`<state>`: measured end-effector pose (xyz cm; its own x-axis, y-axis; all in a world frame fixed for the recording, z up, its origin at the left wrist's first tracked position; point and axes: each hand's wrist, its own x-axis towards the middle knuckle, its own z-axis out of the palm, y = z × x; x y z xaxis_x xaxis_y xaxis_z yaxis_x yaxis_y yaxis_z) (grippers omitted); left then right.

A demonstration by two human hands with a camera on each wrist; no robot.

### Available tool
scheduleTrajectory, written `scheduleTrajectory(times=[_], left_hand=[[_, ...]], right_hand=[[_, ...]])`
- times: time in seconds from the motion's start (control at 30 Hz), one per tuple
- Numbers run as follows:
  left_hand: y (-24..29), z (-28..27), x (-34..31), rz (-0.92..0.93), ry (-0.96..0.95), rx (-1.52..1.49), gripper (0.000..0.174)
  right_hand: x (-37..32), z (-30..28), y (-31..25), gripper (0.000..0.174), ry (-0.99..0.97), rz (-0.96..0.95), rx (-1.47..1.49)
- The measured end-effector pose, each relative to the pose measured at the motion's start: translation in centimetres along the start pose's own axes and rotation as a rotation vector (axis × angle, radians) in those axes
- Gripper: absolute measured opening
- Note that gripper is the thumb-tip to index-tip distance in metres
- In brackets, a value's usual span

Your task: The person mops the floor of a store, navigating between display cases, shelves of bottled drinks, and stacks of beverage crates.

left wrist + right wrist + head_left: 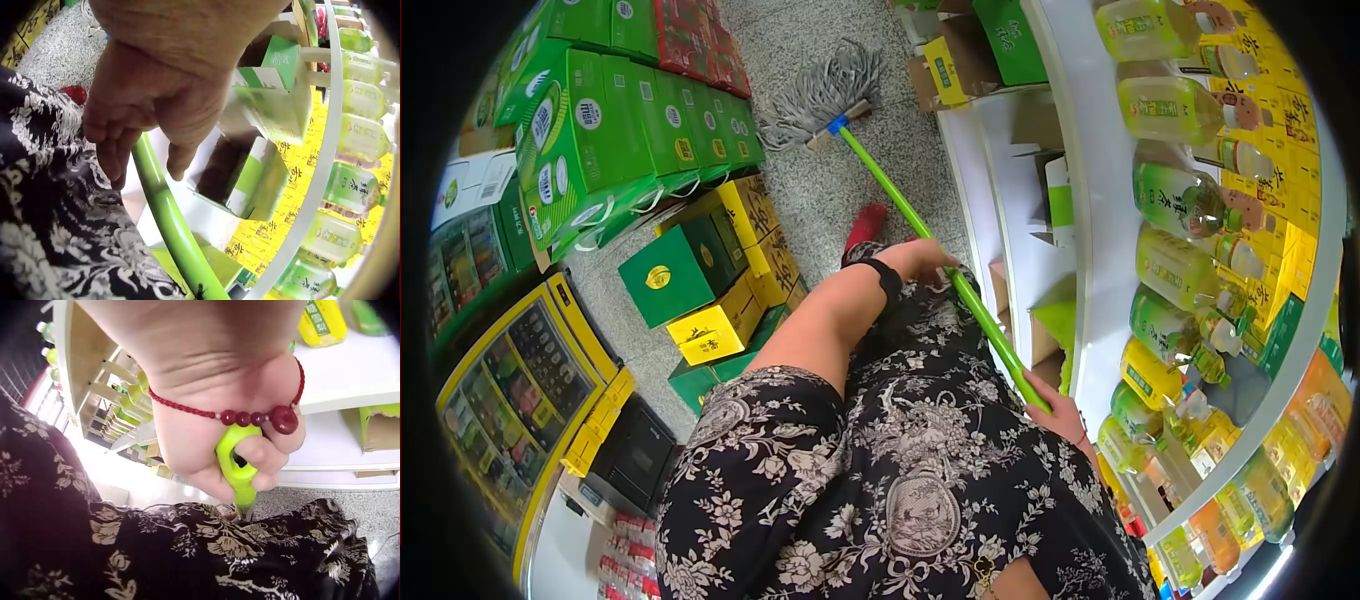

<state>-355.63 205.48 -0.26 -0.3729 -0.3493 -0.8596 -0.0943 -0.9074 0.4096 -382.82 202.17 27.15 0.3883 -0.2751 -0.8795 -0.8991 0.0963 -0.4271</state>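
A mop with a grey string head [830, 88] rests on the speckled floor, its green handle [890, 190] slanting back toward the body. My left hand [918, 260], with a black band at the wrist, holds the middle of the handle. In the left wrist view, the green handle [164, 209] passes between the thumb and curled fingers of this hand [156, 103]. Nearer the body, my right hand [1060, 415] grips the upper end. The right wrist view shows the right hand [240, 450] wrapped round the looped green grip [239, 478], below a red beaded bracelet.
White shelves [1100, 290] with bottled drinks [1170, 110] stand close on the right. Green cartons [590, 125] are stacked at the left, with yellow and green boxes [715, 330] nearer the legs. Speckled floor [790, 25] runs between them, and a red shoe [866, 224] shows there.
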Motion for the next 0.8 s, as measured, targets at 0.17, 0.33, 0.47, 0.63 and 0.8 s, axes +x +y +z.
scheduleTrajectory(times=[0.17, 0.33, 0.47, 0.63, 0.8], left_hand=[[-2.4, -5.9, 0.4, 0.121, 0.360, -0.213, 0.031], [0.6, -13.8, -3.3, 0.063, 0.573, -0.176, 0.039], [0.6, -15.9, -4.1, 0.142, 0.682, -0.227, 0.037], [-0.1, -13.1, -3.3, 0.077, 0.635, -0.186, 0.032], [-1.1, -4.3, -1.4, 0.041, 0.502, -0.216, 0.027]], right_hand=[[8.9, 3.1, -3.9, 0.051, 0.042, -0.111, 0.069], [18.5, 3.7, -11.2, 0.054, 0.099, -0.345, 0.021], [21.0, 3.8, -14.1, 0.053, 0.022, -0.264, 0.005], [20.1, 5.3, -8.9, 0.055, 0.126, -0.533, 0.023], [11.6, 4.3, -2.9, 0.055, -0.054, -0.109, 0.084]])
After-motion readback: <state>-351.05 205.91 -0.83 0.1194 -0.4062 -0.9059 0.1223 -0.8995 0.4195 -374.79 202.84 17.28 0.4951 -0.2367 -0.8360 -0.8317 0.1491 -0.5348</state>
